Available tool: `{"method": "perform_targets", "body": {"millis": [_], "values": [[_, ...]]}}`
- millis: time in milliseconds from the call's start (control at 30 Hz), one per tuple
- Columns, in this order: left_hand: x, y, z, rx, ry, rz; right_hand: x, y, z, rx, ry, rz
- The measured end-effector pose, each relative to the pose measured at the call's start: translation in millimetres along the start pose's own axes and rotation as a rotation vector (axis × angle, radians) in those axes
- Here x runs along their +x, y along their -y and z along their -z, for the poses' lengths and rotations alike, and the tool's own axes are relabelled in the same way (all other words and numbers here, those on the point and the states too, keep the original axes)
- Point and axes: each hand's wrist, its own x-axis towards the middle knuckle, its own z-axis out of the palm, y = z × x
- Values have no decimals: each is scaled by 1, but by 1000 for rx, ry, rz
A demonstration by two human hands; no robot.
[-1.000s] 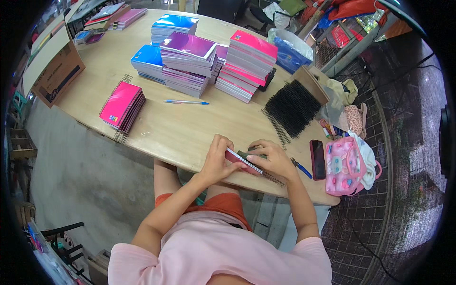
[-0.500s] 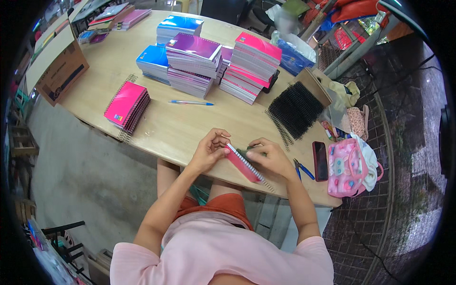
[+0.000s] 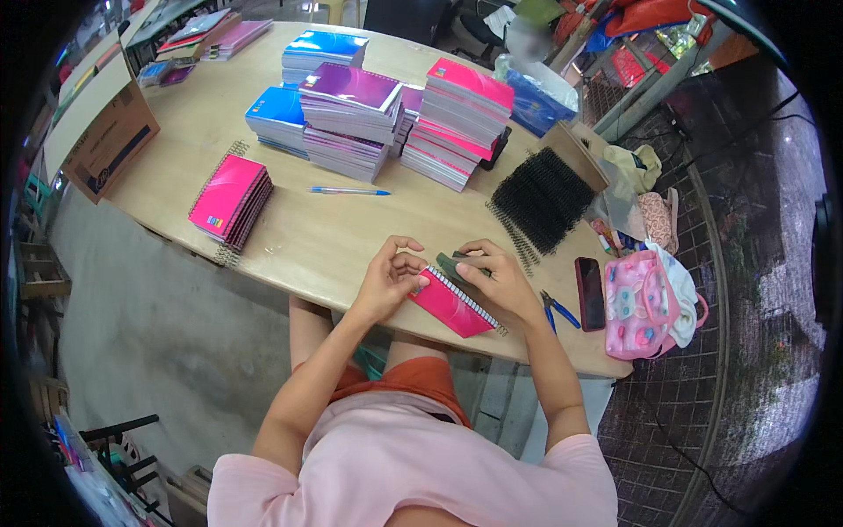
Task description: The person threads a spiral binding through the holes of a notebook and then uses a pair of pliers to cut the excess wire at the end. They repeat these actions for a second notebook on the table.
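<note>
My left hand [image 3: 385, 288] pinches the upper left end of a small pink notebook [image 3: 453, 309] at the near table edge. The notebook is tilted, with a wire coil [image 3: 470, 304] along its upper right edge and some coil sticking out past the lower right end. In my right hand [image 3: 497, 283] is a dark green object [image 3: 449, 266], held against or close to the coil's upper end; its kind cannot be made out. Blue-handled pliers [image 3: 558, 311] lie right of my right hand.
Left lies a stack of coiled pink notebooks [image 3: 230, 195]. Behind a pen [image 3: 349, 191] stand purple notebooks [image 3: 351, 92], blue ones [image 3: 323, 53] and a pink stack [image 3: 470, 88]. Black coils [image 3: 543, 202], a phone [image 3: 590, 294] and a pink bag [image 3: 634, 303] are at right; a carton [image 3: 110, 145] is far left.
The notebook has turned so more of its pink cover shows. My right hand has shifted slightly up and left with the green object, which now shows more clearly.
</note>
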Motion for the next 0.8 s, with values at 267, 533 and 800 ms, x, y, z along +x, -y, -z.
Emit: {"method": "perform_targets", "body": {"millis": [267,533,800], "values": [[-14,-14,-4,2,-37,-18,-144,-85,8,-837,-541,-506],[-17,-23,-21,18,-65,-6,-141,-59,22,-514,-552,-292],[-22,-40,-30,61,-88,19,-30,54,35,-728,-225,393]]}}
